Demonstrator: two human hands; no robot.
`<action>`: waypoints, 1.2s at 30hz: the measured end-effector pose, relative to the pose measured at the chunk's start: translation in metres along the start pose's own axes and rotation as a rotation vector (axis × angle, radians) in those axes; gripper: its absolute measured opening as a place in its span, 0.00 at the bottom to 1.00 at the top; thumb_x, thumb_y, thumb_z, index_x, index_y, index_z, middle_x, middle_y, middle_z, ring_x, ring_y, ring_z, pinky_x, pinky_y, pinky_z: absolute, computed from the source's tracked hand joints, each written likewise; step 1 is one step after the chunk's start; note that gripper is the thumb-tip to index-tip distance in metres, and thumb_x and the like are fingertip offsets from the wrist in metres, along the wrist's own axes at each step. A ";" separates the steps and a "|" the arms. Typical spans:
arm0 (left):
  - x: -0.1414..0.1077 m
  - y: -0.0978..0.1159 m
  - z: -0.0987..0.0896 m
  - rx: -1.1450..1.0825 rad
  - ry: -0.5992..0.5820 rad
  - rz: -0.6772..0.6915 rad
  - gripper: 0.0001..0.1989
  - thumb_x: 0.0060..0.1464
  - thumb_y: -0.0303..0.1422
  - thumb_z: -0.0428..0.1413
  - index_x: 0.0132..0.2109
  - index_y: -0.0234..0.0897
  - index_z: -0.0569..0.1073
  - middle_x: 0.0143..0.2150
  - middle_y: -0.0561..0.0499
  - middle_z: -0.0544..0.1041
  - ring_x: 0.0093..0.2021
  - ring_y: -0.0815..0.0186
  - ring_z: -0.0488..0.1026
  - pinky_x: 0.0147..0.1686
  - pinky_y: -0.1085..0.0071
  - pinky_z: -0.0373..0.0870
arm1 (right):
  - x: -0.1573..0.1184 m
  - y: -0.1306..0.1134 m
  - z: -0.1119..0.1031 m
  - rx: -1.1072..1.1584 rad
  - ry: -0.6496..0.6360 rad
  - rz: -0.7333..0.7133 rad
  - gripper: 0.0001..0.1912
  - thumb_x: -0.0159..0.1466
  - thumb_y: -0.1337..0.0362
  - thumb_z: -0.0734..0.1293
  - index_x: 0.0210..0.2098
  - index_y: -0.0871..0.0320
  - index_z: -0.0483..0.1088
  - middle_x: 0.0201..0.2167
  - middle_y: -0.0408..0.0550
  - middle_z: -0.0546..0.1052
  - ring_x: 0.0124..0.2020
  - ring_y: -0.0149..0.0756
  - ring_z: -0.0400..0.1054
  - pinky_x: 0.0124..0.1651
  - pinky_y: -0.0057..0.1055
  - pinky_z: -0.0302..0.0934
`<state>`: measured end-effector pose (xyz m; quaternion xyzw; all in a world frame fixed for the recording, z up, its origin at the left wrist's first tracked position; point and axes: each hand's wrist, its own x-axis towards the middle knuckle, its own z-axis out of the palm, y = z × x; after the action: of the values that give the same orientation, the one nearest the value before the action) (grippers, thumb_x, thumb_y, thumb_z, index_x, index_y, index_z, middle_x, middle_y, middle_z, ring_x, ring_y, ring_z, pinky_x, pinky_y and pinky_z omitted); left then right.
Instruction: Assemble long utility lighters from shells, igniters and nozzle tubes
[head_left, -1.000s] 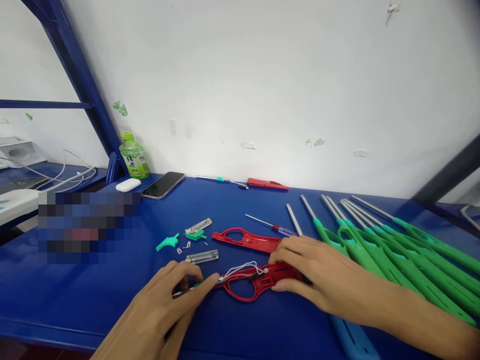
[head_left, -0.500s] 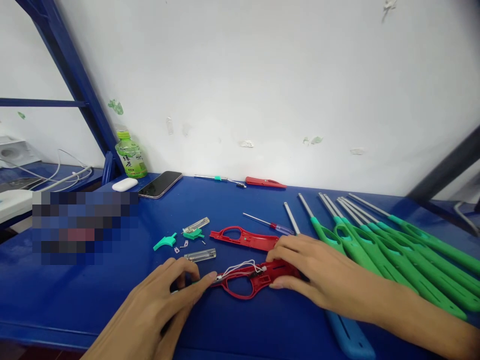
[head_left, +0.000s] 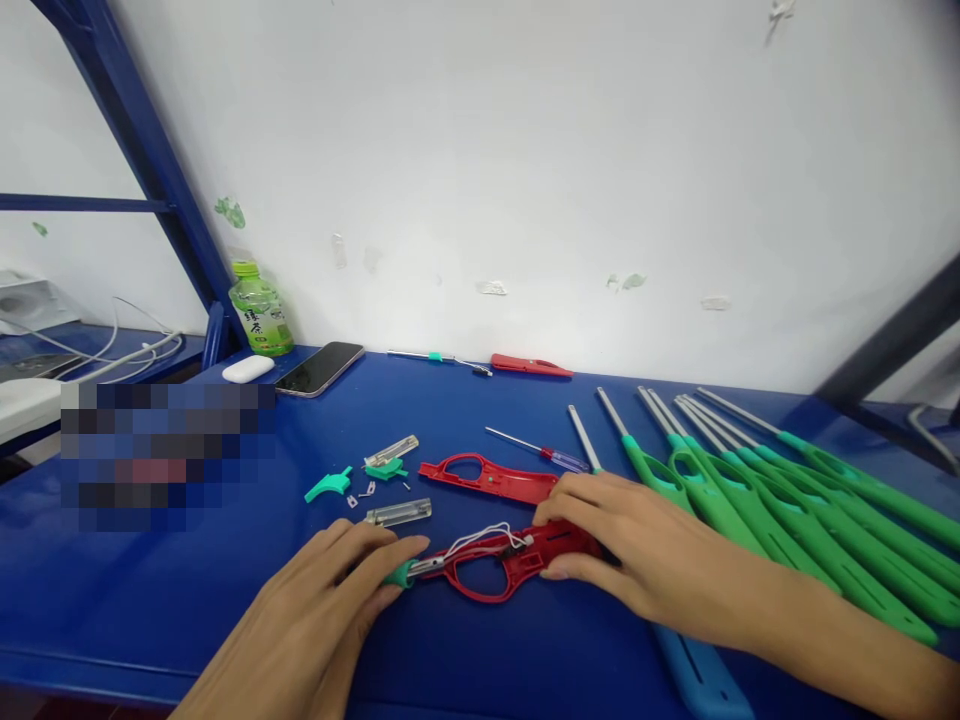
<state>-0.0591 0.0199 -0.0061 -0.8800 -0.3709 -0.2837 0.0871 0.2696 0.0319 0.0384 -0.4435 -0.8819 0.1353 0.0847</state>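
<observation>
My right hand [head_left: 607,530] is closed round the wide end of a red lighter shell half [head_left: 480,580], open side up, with white wires [head_left: 487,535] and a small dark part in it. At the shell's narrow end, my left hand [head_left: 337,590] is closed on a metal lighter tube with a green collar [head_left: 403,573]; its far end is hidden under the fingers. Another red shell half [head_left: 487,475] lies just behind. Left of that lie two clear fuel tanks, one near [head_left: 401,512] and one farther back [head_left: 394,450], green triggers [head_left: 328,485] and tiny metal pieces [head_left: 366,490].
Several green lighters [head_left: 795,510] lie at the right, and a blue lighter [head_left: 701,670] partly under my right forearm. A screwdriver [head_left: 555,457] lies behind my right hand. Toward the wall are a phone [head_left: 321,369], a white case [head_left: 249,369], a bottle [head_left: 260,312] and a closed red handle [head_left: 531,365].
My left fingers have shifted along the tube, so the green collar and a stretch of metal now show. My right hand and the shell have hardly moved.
</observation>
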 end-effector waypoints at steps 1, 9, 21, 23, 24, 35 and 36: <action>0.001 0.000 -0.001 -0.008 0.000 -0.007 0.15 0.73 0.36 0.49 0.62 0.49 0.72 0.52 0.55 0.82 0.50 0.66 0.81 0.51 0.77 0.76 | 0.000 0.000 0.000 0.003 0.002 -0.001 0.11 0.76 0.53 0.65 0.52 0.51 0.71 0.48 0.45 0.76 0.47 0.43 0.73 0.49 0.42 0.66; 0.002 -0.002 0.003 -0.127 -0.002 0.002 0.17 0.73 0.31 0.48 0.62 0.52 0.73 0.49 0.57 0.81 0.46 0.69 0.79 0.47 0.79 0.75 | -0.002 0.000 0.000 0.000 0.011 0.001 0.12 0.76 0.53 0.65 0.52 0.51 0.72 0.48 0.45 0.76 0.46 0.43 0.73 0.49 0.41 0.67; -0.007 -0.004 0.004 -0.023 -0.014 -0.016 0.15 0.72 0.38 0.50 0.61 0.52 0.75 0.55 0.56 0.80 0.55 0.66 0.79 0.55 0.77 0.76 | -0.005 -0.001 0.001 -0.024 0.040 -0.016 0.14 0.76 0.53 0.65 0.57 0.50 0.68 0.51 0.46 0.76 0.48 0.44 0.74 0.50 0.42 0.67; -0.007 -0.003 0.005 -0.018 -0.002 -0.031 0.15 0.72 0.41 0.52 0.60 0.52 0.75 0.53 0.55 0.81 0.53 0.66 0.80 0.54 0.77 0.77 | -0.006 -0.002 0.001 -0.012 0.018 -0.011 0.12 0.76 0.54 0.64 0.56 0.49 0.68 0.51 0.45 0.76 0.48 0.43 0.74 0.49 0.41 0.67; -0.006 -0.003 0.005 -0.021 -0.005 -0.031 0.15 0.72 0.41 0.52 0.60 0.52 0.75 0.53 0.55 0.81 0.52 0.66 0.80 0.52 0.78 0.77 | -0.006 -0.002 0.001 -0.005 0.009 -0.009 0.11 0.76 0.54 0.64 0.55 0.48 0.69 0.50 0.44 0.76 0.48 0.42 0.74 0.49 0.40 0.67; 0.002 0.001 0.000 -0.129 0.021 -0.041 0.13 0.71 0.33 0.52 0.57 0.49 0.76 0.47 0.55 0.83 0.46 0.67 0.82 0.50 0.77 0.77 | -0.004 -0.003 0.000 0.019 0.005 0.007 0.10 0.77 0.54 0.64 0.53 0.49 0.71 0.50 0.45 0.76 0.47 0.41 0.74 0.48 0.38 0.67; 0.002 0.001 0.001 -0.141 0.015 -0.038 0.13 0.71 0.33 0.51 0.57 0.49 0.76 0.47 0.55 0.82 0.47 0.67 0.81 0.49 0.77 0.77 | -0.004 -0.003 0.000 0.017 -0.001 0.007 0.09 0.77 0.55 0.63 0.52 0.49 0.71 0.50 0.45 0.76 0.46 0.41 0.74 0.47 0.39 0.67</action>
<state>-0.0569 0.0205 -0.0060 -0.8746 -0.3661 -0.3171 0.0221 0.2697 0.0268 0.0395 -0.4457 -0.8793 0.1435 0.0876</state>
